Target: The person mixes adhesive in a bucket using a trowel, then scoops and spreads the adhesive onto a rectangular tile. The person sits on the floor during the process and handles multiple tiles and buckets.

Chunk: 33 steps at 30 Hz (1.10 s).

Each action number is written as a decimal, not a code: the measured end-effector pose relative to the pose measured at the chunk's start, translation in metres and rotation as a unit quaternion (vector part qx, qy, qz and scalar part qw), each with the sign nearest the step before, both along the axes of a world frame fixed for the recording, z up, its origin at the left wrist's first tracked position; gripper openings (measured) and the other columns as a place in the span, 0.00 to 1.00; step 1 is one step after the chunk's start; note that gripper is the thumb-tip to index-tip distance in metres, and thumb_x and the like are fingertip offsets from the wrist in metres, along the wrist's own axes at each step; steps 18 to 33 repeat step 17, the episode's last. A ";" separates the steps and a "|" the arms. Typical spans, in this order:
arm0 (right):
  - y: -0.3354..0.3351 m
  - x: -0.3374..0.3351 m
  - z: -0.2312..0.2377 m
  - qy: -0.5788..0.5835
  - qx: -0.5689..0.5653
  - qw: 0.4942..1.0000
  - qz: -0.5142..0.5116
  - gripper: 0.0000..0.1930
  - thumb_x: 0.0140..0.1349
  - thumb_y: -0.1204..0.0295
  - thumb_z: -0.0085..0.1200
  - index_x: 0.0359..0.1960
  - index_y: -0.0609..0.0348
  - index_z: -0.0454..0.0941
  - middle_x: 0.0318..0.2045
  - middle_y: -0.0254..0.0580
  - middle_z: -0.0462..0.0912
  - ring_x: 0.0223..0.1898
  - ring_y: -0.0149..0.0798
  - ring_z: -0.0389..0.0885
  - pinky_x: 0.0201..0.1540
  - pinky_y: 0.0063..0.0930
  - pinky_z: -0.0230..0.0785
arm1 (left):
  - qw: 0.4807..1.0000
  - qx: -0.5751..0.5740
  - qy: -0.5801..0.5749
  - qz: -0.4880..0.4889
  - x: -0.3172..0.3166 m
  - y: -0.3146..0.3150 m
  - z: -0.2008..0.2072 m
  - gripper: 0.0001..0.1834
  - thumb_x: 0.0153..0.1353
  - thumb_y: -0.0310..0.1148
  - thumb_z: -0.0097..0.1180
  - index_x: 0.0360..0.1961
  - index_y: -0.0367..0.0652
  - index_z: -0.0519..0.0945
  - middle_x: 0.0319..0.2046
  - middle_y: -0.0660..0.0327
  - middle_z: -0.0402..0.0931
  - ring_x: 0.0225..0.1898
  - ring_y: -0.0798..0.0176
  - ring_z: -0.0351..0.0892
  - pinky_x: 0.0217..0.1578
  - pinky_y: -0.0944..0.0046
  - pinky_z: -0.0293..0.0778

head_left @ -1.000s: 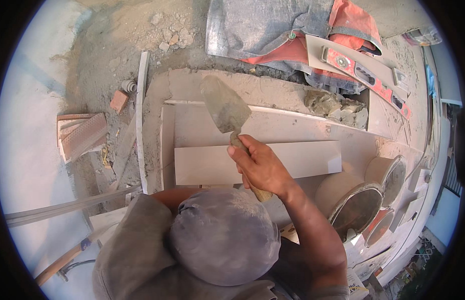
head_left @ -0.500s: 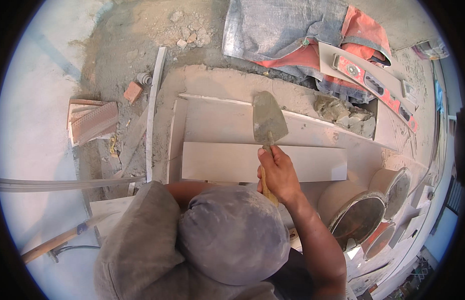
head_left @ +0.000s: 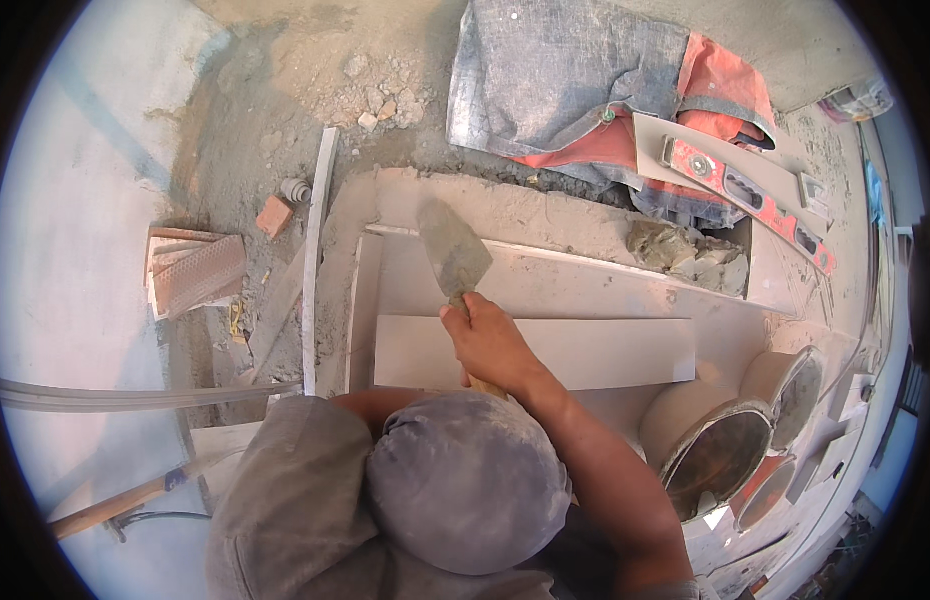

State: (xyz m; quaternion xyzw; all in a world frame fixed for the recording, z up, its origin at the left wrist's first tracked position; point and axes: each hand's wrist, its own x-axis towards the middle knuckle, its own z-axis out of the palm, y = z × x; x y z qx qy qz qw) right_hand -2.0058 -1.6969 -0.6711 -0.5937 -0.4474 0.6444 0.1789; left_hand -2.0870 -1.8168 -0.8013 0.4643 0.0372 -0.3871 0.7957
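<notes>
My right hand [head_left: 490,345] is wrapped round the wooden handle of a pointed trowel [head_left: 453,250]. Grey mortar coats the trowel's blade, which points away and to the left. The blade hangs over the far edge of a shallow tiled recess. Below the hand, a long pale tile strip [head_left: 605,352] lies across that recess, partly covered by my hand and forearm. Of my left arm only a bit of forearm [head_left: 375,405] shows; its hand is hidden behind a rounded, dusty grey cloth shape [head_left: 470,485] in the foreground.
A red spirit level [head_left: 750,195] rests on a board at far right, beside a grey-and-red tarp [head_left: 565,75]. Mortar lumps [head_left: 685,250] sit on the ledge. Buckets [head_left: 720,455] stand at right. At left are stacked tile pieces [head_left: 200,270], a brick piece [head_left: 274,217] and a long strip [head_left: 318,260].
My right hand has swung left and slightly nearer with the trowel, whose blade now tilts further left. The whole view has shifted a little.
</notes>
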 end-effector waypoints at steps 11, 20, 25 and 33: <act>-0.059 0.143 0.088 -0.066 0.073 0.993 0.059 0.19 0.71 0.60 0.50 0.50 0.67 0.69 0.25 0.45 0.78 0.19 0.35 0.79 0.28 0.34 0.71 | 0.996 -0.036 0.078 -0.027 0.005 0.007 -0.027 0.36 0.68 0.57 0.53 0.58 0.30 0.69 0.45 0.41 0.79 0.43 0.50 0.85 0.41 0.55 0.83; -0.212 0.285 0.188 -0.135 0.055 0.977 -0.153 0.23 0.68 0.66 0.52 0.60 0.67 0.66 0.45 0.62 0.80 0.46 0.46 0.84 0.51 0.36 0.73 | 0.987 -0.038 0.127 -0.089 0.029 -0.009 -0.047 0.36 0.68 0.57 0.53 0.58 0.30 0.69 0.45 0.41 0.79 0.44 0.49 0.85 0.42 0.55 0.83; -0.212 0.285 0.188 -0.135 0.055 0.977 -0.153 0.23 0.68 0.66 0.52 0.60 0.67 0.66 0.45 0.62 0.80 0.46 0.46 0.84 0.51 0.36 0.73 | 0.987 -0.038 0.127 -0.089 0.029 -0.009 -0.047 0.36 0.68 0.57 0.53 0.58 0.30 0.69 0.45 0.41 0.79 0.44 0.49 0.85 0.42 0.55 0.83; -0.212 0.285 0.188 -0.135 0.055 0.977 -0.153 0.23 0.68 0.66 0.52 0.60 0.67 0.66 0.45 0.62 0.80 0.46 0.46 0.84 0.51 0.36 0.73 | 0.987 -0.038 0.127 -0.089 0.029 -0.009 -0.047 0.36 0.68 0.57 0.53 0.58 0.30 0.69 0.45 0.41 0.79 0.44 0.49 0.85 0.42 0.55 0.83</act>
